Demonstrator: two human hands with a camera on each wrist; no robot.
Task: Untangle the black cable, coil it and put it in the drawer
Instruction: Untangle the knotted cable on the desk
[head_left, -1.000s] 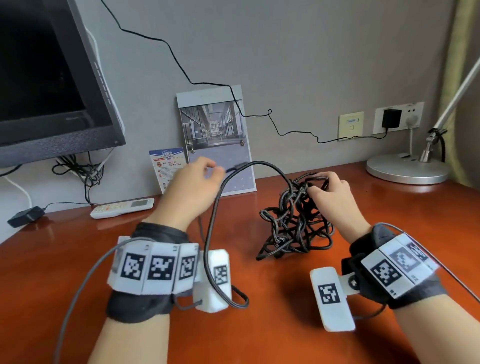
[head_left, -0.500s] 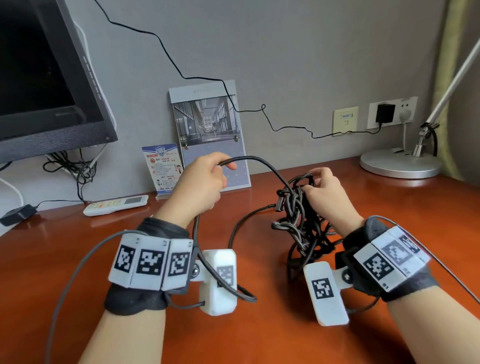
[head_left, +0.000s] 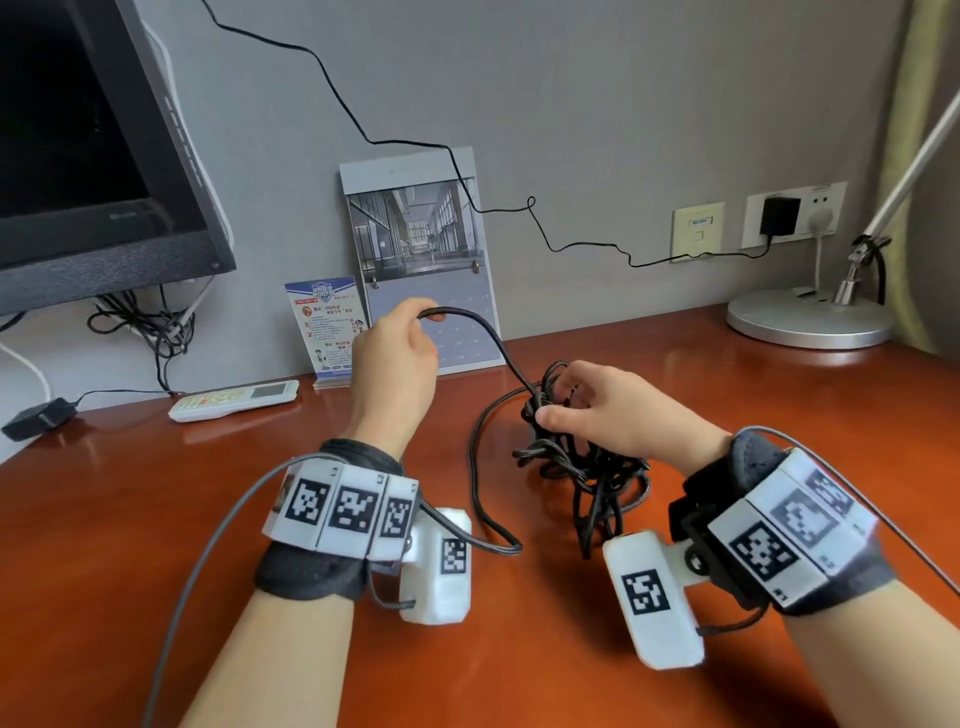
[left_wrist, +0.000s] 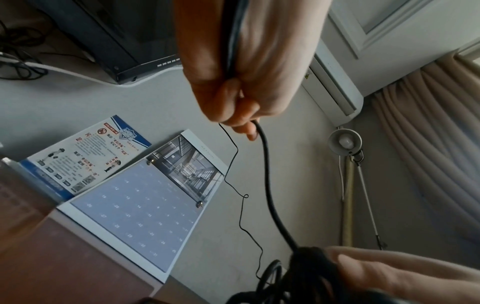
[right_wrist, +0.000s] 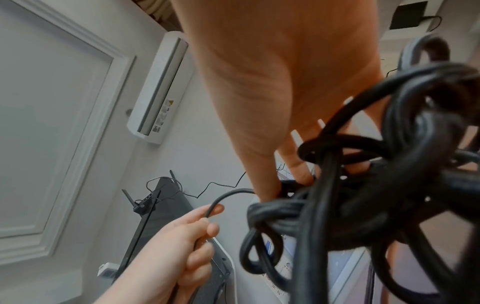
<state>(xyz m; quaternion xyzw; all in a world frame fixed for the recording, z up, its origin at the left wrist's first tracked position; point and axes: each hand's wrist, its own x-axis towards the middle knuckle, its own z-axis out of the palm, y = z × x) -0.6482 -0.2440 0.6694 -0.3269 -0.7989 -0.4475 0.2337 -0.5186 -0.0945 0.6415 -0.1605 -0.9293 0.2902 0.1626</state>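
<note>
Untangling step: we hold the black cable (head_left: 576, 462) in both hands, centre of frame, above the desk (head_left: 156, 519).

Our left hand (head_left: 395, 358) sits centre-left, fingers curled tight round one freed strand; our right hand (head_left: 608, 410) sits centre-right, thumb and fingers pinching the top of the knotted bundle. Key relation: the strand runs from the left fist down and rightward into the knot under the right thumb, so its long axis goes upper left to lower right, and we judge the next pull goes leftward, away from the bundle. The right hand is nearer the knot; a slack loop lies on the desk at lower centre. No drawer in view. Writing: calendar (head_left: 421, 260) digits and blue leaflet (head_left: 324, 325) text are too small to read; the monitor (head_left: 98, 135) logo is illegible.
</note>
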